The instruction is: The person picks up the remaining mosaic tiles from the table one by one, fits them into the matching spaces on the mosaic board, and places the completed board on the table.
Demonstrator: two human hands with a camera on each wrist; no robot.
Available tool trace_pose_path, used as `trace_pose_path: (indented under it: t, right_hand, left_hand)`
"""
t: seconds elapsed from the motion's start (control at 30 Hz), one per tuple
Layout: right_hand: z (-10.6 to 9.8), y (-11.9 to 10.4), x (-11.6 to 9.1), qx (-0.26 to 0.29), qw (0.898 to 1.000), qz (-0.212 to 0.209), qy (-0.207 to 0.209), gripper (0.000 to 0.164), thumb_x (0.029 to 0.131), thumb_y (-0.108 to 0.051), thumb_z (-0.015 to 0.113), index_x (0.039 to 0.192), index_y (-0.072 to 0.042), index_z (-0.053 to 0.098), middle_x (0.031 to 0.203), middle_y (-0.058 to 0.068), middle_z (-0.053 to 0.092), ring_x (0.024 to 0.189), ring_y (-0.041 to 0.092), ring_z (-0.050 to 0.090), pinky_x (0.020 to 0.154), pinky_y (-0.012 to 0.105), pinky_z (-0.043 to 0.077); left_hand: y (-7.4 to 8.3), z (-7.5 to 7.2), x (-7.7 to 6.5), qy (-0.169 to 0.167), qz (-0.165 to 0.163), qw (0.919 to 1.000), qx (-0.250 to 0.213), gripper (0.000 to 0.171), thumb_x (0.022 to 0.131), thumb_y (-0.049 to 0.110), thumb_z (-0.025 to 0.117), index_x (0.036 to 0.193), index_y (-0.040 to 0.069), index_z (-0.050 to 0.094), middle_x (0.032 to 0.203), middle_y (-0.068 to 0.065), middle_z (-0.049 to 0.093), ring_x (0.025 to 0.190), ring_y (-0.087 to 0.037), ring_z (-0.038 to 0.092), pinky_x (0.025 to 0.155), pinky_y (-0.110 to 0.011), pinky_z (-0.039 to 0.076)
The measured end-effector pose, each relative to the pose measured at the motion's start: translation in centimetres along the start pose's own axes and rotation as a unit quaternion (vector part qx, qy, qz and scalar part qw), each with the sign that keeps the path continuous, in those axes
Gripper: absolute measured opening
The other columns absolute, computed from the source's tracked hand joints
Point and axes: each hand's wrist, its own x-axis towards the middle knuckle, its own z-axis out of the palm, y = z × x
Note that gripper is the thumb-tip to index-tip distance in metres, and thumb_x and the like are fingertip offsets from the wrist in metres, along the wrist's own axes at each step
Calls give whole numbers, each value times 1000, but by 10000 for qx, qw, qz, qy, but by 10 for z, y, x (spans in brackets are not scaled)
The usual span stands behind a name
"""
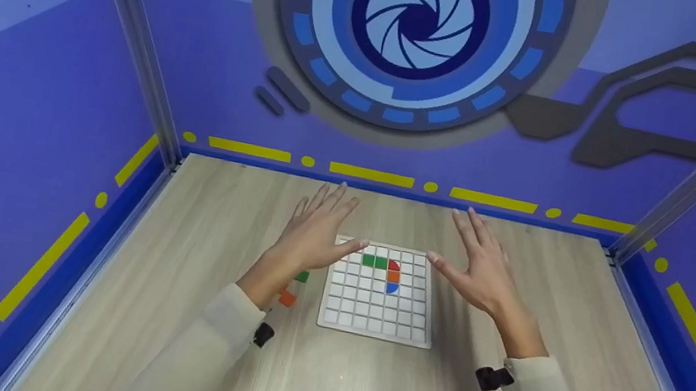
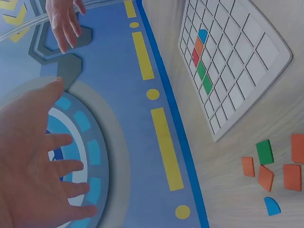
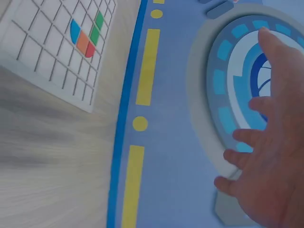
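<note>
My left hand [image 1: 313, 235] is raised at the left side of a white gridded board [image 1: 372, 311], fingers spread and holding nothing. Off the board's right side my right hand [image 1: 481, 271] is held up the same way, also with nothing in it. The board carries a bent row of coloured tiles: two green tiles [image 1: 374, 261], a rounded red tile [image 1: 393, 266], an orange tile [image 1: 392, 277] and a rounded blue tile [image 1: 391, 288]. Both palms show bare in the wrist views, with the left hand [image 2: 40, 166] and right hand [image 3: 275, 137] above the table.
Loose tiles lie left of the board, partly behind my left arm in the head view: a green tile [image 2: 265, 152], several orange tiles [image 2: 266, 178] and a blue quarter-round tile [image 2: 272, 206]. A patterned blue wall [image 1: 202, 63] and metal posts [image 1: 137, 33] enclose the wooden table [image 1: 320, 384].
</note>
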Motion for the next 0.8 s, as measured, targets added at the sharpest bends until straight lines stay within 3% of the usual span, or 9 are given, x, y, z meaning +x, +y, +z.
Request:
trace_pose_path:
  t: [0.17, 0.3, 0.5, 0.7, 0.8]
  right_hand:
    - [17, 15, -12, 869, 9959, 166, 206, 89, 97, -56, 71, 170, -29, 26, 176, 8, 18, 159, 44, 17, 116, 78, 18]
    - [38, 27, -25, 1215, 9917, 262, 331, 85, 99, -49, 71, 169, -25, 29, 175, 11, 22, 159, 43, 19, 118, 74, 19]
    - [71, 37, -40, 1444, 9880, 439, 316, 82, 100, -47, 70, 167, -18, 33, 174, 12, 25, 158, 42, 21, 120, 72, 18]
    - [99, 41, -46, 1465, 9867, 703, -26, 88, 96, -58, 70, 167, -19, 34, 174, 13, 25, 159, 41, 20, 121, 70, 19]
    - [108, 43, -49, 1534, 9850, 779, -153, 92, 95, -60, 72, 166, -16, 35, 174, 14, 24, 159, 41, 21, 122, 68, 20]
  left_hand:
    - [-14, 6, -4, 36, 213, 9991, -375, 83, 101, 64, 60, 167, 21, 35, 176, -7, 19, 163, -32, 11, 126, -61, 17]
    - [-29, 12, -11, 169, 151, 9971, -729, 79, 101, 56, 67, 165, 20, 39, 172, -9, 30, 159, -33, 24, 125, -59, 23]
    - [-50, 24, -24, 175, -277, 9922, -1205, 75, 97, 44, 77, 161, 19, 46, 167, -8, 39, 154, -31, 36, 122, -54, 33]
    - [-70, 43, -37, 213, -910, 9847, -1471, 73, 95, 37, 82, 158, 18, 50, 162, -8, 45, 148, -29, 44, 118, -48, 40]
    - [-78, 52, -43, 219, -1058, 9805, -1644, 73, 95, 35, 82, 157, 15, 50, 161, -10, 45, 148, -31, 44, 117, -49, 41]
